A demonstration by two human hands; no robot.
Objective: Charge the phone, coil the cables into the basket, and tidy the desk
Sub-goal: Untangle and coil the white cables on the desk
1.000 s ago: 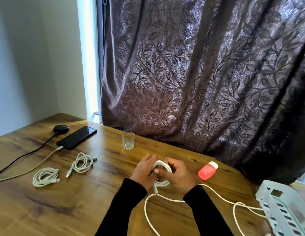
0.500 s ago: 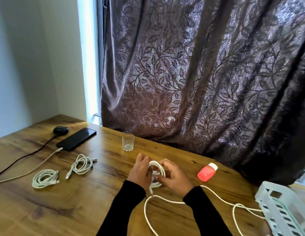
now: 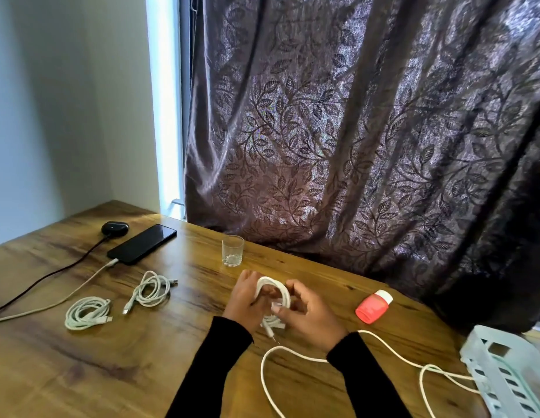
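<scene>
Right now I see both hands meeting over the middle of a wooden desk (image 3: 81,372), working a white cable (image 3: 273,292). My left hand (image 3: 246,301) curls around the left side of a small coil of it, and my right hand (image 3: 311,315) pinches the coil's right side with fingers bent. From the coil, a loose length of the same cable runs near me in a wide loop, then off to the right, reaching a pale slotted basket (image 3: 504,375) at the near right edge. On the left lie two other white cables already bundled: a tight coil (image 3: 86,312) nearest the left, and a looser one (image 3: 151,289) just right of it. Farther left and back, a black phone (image 3: 142,243) lies face up with a white lead (image 3: 51,303) plugged into its near end. A small black case (image 3: 114,229) sits just beyond it, with a black lead attached. An upright glass (image 3: 232,250) stands far centre, a red bottle (image 3: 373,306) lies on its side at right, and a patterned curtain (image 3: 368,131) hangs behind.
</scene>
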